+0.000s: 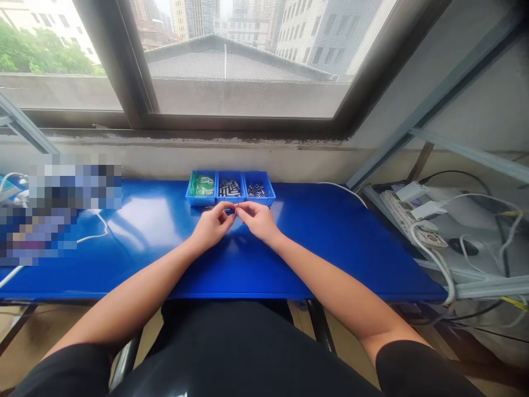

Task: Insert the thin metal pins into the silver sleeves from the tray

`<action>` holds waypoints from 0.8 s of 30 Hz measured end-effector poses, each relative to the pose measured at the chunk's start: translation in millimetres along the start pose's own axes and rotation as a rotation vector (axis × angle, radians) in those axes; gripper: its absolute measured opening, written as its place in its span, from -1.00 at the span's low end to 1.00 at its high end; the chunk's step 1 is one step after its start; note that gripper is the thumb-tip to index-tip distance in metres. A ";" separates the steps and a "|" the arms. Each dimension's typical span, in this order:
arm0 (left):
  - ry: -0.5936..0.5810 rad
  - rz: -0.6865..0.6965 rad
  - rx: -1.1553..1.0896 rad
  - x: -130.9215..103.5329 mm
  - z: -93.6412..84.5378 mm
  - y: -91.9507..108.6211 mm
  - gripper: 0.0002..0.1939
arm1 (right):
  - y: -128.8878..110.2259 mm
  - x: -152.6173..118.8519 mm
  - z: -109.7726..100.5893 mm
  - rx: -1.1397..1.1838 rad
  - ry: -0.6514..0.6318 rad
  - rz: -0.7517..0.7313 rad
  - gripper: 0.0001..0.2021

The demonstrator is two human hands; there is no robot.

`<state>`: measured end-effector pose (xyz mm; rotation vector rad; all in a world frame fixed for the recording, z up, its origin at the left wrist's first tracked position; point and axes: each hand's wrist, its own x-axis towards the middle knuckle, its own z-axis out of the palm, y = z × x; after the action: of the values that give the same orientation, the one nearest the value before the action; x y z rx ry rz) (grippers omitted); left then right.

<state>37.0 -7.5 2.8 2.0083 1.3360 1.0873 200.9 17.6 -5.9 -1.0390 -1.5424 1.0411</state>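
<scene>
My left hand (pixel 212 225) and my right hand (pixel 258 220) meet fingertip to fingertip over the blue table, just in front of three joined blue bins. Both hands are pinched closed around something too small to make out. The left bin (pixel 188 190) holds a green-tinted plastic bag (pixel 204 186). Short metallic cylinders (pixel 230 188) lie in the middle bin, and small dark screw-like pieces (pixel 257 190) fill the right one. Part of the bins' front edge is hidden behind my fingers.
The blue table (pixel 330 237) reaches a wall below a window. A blurred-out area covers its left end, with a white cable (pixel 93 237) beside it. Right of the table, a power strip (pixel 433 238), white adapters (pixel 427 208) and cables sit by a metal frame.
</scene>
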 end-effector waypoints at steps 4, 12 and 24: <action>0.005 -0.024 0.032 0.7 -0.7 0.7 -0.75 | 0.3 0.8 2.9 0.171 -0.033 0.092 -0.67; -0.005 -0.042 0.039 0.9 -1.0 0.0 -0.76 | -0.3 0.6 2.6 0.210 -0.048 0.141 -0.65; 0.009 -0.039 0.029 1.1 -1.7 0.2 -0.71 | -1.6 0.6 1.6 0.136 -0.076 0.132 -0.61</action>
<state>36.0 -6.6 4.3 1.9918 1.3974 1.0670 199.0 17.5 -4.6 -1.0274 -1.4564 1.2713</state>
